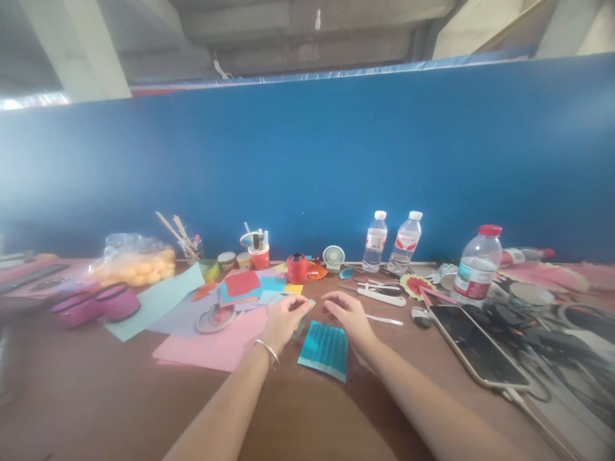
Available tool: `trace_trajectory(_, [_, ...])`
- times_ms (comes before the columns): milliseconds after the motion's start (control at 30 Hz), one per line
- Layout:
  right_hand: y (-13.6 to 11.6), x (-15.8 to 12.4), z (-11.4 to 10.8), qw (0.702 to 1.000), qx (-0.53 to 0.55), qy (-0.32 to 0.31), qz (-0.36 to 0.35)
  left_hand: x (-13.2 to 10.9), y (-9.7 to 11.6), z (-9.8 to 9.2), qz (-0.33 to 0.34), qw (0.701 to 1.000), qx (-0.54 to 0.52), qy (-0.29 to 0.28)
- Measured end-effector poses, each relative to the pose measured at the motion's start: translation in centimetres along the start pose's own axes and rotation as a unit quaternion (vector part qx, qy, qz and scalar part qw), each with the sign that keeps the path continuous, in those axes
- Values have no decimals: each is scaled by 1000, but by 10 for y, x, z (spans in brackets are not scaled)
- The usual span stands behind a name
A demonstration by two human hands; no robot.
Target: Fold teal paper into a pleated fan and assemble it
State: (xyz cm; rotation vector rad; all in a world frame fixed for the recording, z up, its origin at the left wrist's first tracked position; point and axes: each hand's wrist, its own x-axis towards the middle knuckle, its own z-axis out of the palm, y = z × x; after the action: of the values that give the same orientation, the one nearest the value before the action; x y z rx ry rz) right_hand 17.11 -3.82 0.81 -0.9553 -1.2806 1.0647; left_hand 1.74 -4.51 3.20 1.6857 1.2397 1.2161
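Note:
Both hands are raised over the table, a small gap between their fingertips. My left hand (pixel 287 315), with a silver bangle at the wrist, is closed in a pinch; a small greenish piece shows beneath its fingers, and I cannot tell whether it is held. My right hand (pixel 350 315) has its thumb and fingers curled together, pointing left; anything between them is too small to make out. Below and between the hands lies a pleated teal paper (pixel 324 349), flat on the table with its folds running front to back. Pink paper sheets (pixel 211 342) lie left of my left hand.
A tape roll (pixel 216 319) lies on the papers. Behind are a red spool (pixel 296 269), a small fan (pixel 333 257) and a white-handled cutter (pixel 382 296). To the right stand water bottles (pixel 478 269) and a phone (pixel 478 346) with a cable.

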Motion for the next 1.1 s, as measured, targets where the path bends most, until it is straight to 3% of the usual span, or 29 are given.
trace_trajectory(100, [1, -4, 7, 997, 43, -42, 53, 0, 1, 1, -17, 998, -61, -16])
trace_trajectory(233, [0, -11, 14, 997, 53, -23, 41, 0, 3, 3, -1, 996, -83, -42])
trace_trajectory(533, [4, -11, 14, 1000, 28, 4, 10, -1, -1, 6, 10, 994, -105, -28])
trace_trajectory(800, [5, -14, 12, 994, -74, -14, -80, -2, -3, 8, -26, 988, -146, -32])
trace_trajectory(1100, [-2, -13, 3, 953, -205, -17, -223, -6, 3, 10, -72, 974, -201, -72])
